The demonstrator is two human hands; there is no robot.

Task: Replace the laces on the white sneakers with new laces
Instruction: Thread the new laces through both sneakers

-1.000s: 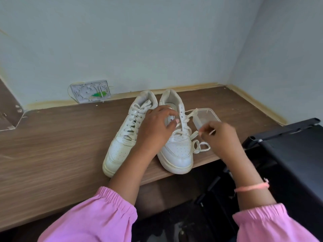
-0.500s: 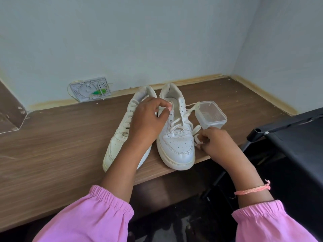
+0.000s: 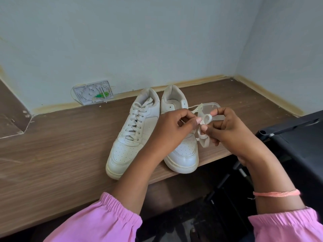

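Head camera: a person in pink sleeves works a white lace [image 3: 204, 123] above 2 white sneakers on a wooden surface [image 3: 61, 154] set into a room corner. The left hand [image 3: 172, 127] and right hand [image 3: 225, 130] meet over the right sneaker [image 3: 181, 154], each with its fingers pinching the lace, which curls in small loops between them while a strand runs back toward the shoe's upper eyelets. The right sneaker's visible top eyelets look empty, so the step in hand appears to be drawing its old lace out; the left sneaker [image 3: 130, 135] just beside it is laced to the top and untouched. The next move likely calls for pulling the remaining strand free of the eyelets without snagging, then setting the lace aside. A clear plastic container [image 3: 212, 106] stands on the surface just beyond the hands, close to the right sneaker; its contents cannot be made out, as the hands and lace cover most of it. A damaged wall outlet plate [image 3: 92, 92] sits at the back edge, and a black chair [image 3: 297, 137] stands to the right.
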